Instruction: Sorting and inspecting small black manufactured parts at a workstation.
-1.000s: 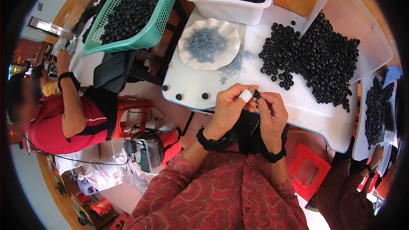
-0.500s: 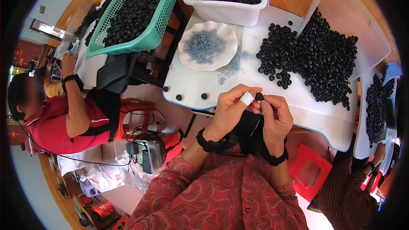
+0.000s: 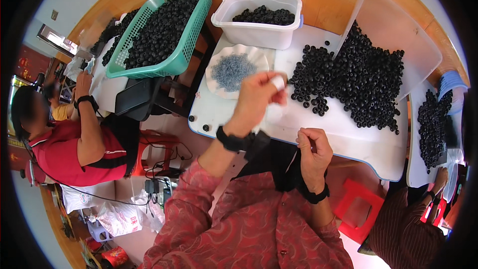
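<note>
My left hand [image 3: 259, 100] is raised over the white table [image 3: 343, 137], blurred, next to a scalloped white dish [image 3: 219, 84] of small grey parts. One of its fingertips is wrapped in white tape, and its fingers are bunched together. My right hand [image 3: 313, 150] rests at the table's near edge with its fingers curled around a small black ring that barely shows. A large heap of black rings [image 3: 358, 79] lies on the table to the right of both hands. Both wrists wear black bands.
A white tub [image 3: 256, 32] and a teal basket [image 3: 164, 65] hold more black rings at the back. A tilted clear bin [image 3: 398, 25] stands behind the heap. A person in red [image 3: 74, 144] sits at left, and another person's arm [image 3: 403, 224] is at lower right beside a red stool [image 3: 358, 209].
My hands were together at the table's edge on a black ring. Now the left hand has lifted away toward the white dish, while the right hand stays near the edge.
</note>
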Demonstrator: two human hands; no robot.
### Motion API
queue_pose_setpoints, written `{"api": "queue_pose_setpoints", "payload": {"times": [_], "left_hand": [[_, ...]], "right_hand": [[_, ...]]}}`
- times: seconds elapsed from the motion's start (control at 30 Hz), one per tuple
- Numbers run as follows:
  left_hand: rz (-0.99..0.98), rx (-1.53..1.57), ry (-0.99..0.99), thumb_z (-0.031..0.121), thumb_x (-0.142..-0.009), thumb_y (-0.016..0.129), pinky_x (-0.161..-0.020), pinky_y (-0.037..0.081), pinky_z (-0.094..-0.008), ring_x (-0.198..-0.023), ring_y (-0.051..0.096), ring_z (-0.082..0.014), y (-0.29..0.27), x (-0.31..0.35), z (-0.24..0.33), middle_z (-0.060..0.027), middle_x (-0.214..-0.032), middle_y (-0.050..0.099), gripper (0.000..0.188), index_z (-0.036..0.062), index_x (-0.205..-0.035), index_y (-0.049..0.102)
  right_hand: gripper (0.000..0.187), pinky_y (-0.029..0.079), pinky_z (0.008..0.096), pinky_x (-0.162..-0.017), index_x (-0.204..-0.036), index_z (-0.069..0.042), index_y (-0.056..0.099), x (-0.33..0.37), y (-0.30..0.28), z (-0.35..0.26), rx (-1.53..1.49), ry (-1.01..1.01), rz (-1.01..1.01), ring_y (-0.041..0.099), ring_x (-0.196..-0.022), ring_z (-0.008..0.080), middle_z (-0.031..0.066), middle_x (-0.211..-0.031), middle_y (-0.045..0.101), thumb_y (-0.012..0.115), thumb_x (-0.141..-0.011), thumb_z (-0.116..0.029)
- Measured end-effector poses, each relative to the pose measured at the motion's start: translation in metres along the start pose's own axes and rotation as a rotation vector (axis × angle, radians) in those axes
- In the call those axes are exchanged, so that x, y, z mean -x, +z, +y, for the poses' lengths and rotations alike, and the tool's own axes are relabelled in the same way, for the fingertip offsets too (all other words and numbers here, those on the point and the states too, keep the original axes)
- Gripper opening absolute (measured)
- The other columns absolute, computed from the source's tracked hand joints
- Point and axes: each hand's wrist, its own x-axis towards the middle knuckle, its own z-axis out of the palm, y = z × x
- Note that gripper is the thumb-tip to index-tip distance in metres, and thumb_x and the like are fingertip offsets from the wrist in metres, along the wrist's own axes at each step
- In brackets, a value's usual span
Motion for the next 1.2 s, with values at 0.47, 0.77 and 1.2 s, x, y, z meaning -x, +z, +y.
{"api": "queue_pose_setpoints", "payload": {"times": [0.47, 0.77, 1.2], "left_hand": [[0.116, -0.133, 0.254, 0.011, -0.096, 0.059, -0.075, 0.059, -0.0302, -0.08, 0.068, -0.0172, 0.003, -0.084, 0.028, -0.0114, -0.097, 0.069, 0.026, -0.0073, -0.114, 0.064], [0.1, -0.692, 0.298, 0.001, -0.087, 0.065, -0.057, 0.052, -0.0259, -0.062, 0.063, -0.0112, 0.007, 0.007, -0.089, -0.0075, -0.079, 0.068, 0.019, -0.0001, -0.105, 0.072], [0.172, -0.816, 0.64, -0.006, -0.082, 0.064, -0.065, 0.053, -0.0314, -0.076, 0.068, -0.0244, 0.015, 0.03, -0.102, -0.0113, -0.091, 0.067, 0.022, 0.003, -0.101, 0.071]], "right_hand": [[0.007, 0.05, 0.0236, -0.064, -0.097, 0.003, 0.066, 0.018, -0.011, 0.01, 0.03, 0.019, 0.018, 0.062, -0.071, 0.011, 0.0074, -0.087, 0.064, 0.068, -0.091, 0.001], [0.012, 0.051, 0.0288, -0.065, -0.099, 0.002, 0.067, -0.011, -0.034, 0.026, 0.339, -0.096, 0.056, 0.064, -0.072, 0.0188, 0.012, -0.091, 0.064, 0.066, -0.087, 0.004], [0.011, 0.051, 0.0349, -0.063, -0.096, 0.001, 0.069, -0.037, -0.047, 0.038, 0.491, -0.089, 0.036, 0.064, -0.071, 0.0259, 0.014, -0.087, 0.064, 0.065, -0.086, 0.002]]}}
